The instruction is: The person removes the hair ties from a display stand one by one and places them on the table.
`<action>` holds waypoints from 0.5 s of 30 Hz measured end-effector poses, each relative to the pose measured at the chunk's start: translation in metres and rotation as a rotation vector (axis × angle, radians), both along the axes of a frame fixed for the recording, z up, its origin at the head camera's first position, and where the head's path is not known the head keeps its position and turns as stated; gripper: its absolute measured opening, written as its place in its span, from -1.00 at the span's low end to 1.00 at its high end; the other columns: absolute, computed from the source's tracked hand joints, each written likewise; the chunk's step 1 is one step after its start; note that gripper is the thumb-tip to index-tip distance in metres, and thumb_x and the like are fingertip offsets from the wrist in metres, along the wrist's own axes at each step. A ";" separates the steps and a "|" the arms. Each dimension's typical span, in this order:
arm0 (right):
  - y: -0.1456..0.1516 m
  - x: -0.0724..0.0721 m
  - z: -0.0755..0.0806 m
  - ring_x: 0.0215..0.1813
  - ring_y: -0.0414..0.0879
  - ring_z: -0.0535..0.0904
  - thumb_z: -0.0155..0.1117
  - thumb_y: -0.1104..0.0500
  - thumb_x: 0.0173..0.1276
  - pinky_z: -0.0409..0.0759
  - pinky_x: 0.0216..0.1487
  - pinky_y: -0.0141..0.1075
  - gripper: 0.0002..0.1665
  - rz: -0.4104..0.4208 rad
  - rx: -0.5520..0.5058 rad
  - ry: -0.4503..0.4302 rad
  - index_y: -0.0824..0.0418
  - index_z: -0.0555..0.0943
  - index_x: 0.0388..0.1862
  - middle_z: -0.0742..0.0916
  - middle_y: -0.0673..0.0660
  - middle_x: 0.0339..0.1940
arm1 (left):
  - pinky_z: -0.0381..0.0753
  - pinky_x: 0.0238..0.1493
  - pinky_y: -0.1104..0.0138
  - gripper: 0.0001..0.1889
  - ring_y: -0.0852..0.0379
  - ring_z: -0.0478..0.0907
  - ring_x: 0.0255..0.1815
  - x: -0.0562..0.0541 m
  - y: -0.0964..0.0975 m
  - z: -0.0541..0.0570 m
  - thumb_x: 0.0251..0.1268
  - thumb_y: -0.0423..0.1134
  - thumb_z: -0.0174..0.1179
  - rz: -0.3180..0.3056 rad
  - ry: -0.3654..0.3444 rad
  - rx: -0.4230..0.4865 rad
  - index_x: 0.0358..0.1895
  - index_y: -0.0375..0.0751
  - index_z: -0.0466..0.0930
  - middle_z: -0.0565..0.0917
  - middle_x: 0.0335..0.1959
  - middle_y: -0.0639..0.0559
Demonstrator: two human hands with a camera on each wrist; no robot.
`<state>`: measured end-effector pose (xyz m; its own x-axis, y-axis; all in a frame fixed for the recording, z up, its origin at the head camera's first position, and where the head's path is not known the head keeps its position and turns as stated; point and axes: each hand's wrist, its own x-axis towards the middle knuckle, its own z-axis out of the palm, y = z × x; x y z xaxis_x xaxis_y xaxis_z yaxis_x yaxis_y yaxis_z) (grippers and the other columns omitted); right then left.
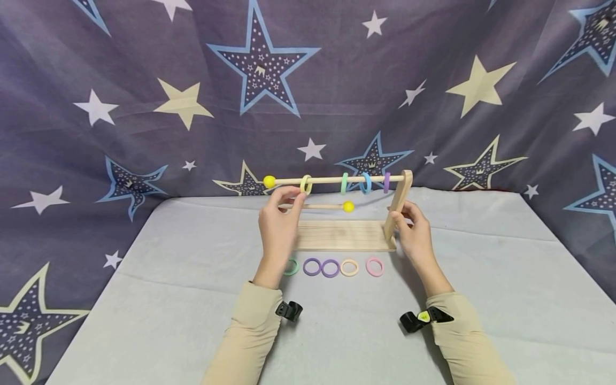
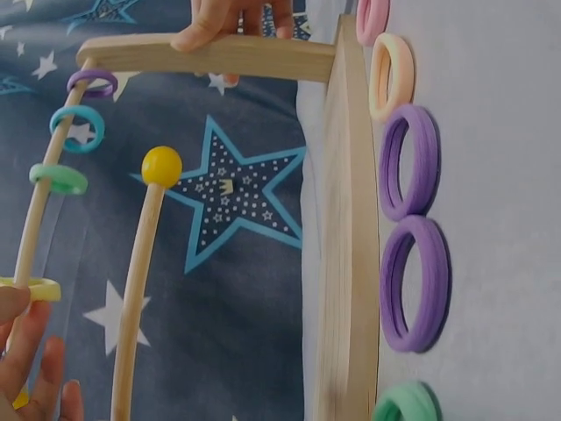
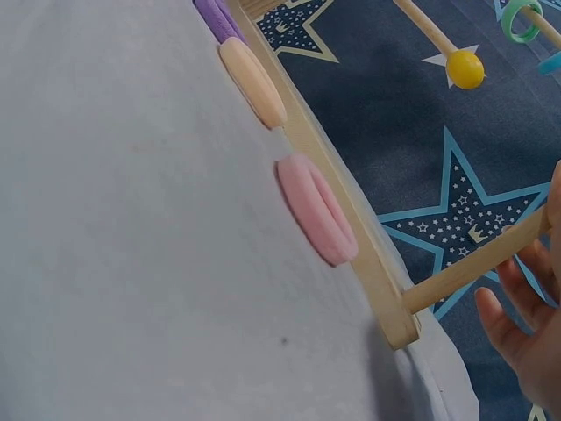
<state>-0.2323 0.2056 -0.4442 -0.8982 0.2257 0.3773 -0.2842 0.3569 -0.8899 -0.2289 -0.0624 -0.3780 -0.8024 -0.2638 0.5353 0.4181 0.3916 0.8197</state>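
My left hand [image 1: 279, 219] pinches a yellow ring [image 2: 46, 288] between thumb and fingers, and the ring hangs round the upper rod [image 1: 327, 181] of a wooden rack. Further right along that rod hang a green ring [image 1: 344, 184], a blue ring [image 1: 368, 184] and a purple ring [image 1: 387, 183]. A yellow ball [image 1: 269, 182] caps the rod's left end. My right hand [image 1: 416, 232] holds the rack's upright post [image 1: 399, 204], thumb in front and fingers behind. Below the upper rod is a lower rod [image 2: 136, 289] with its own yellow ball [image 2: 162, 167]; my left hand partly hides it.
The rack's flat wooden base [image 1: 341, 235] stands on a grey-covered table [image 1: 159, 321]. Before it lie a green ring [image 2: 408, 403], two purple rings [image 2: 427, 167], a peach ring [image 3: 252, 83] and a pink ring [image 3: 316, 210]. A star-patterned curtain [image 1: 337, 123] hangs behind.
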 end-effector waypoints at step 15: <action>-0.002 0.000 0.001 -0.05 -0.28 0.51 0.19 0.20 0.48 0.47 -0.12 -0.52 -0.63 -0.010 -0.004 0.002 0.40 0.53 0.15 0.68 0.34 -0.04 | 0.50 -0.25 0.35 -0.85 0.12 0.64 -0.30 0.005 -0.020 -0.001 0.26 -0.26 0.37 0.033 0.010 0.053 -0.17 -0.22 0.69 0.77 -0.27 -0.02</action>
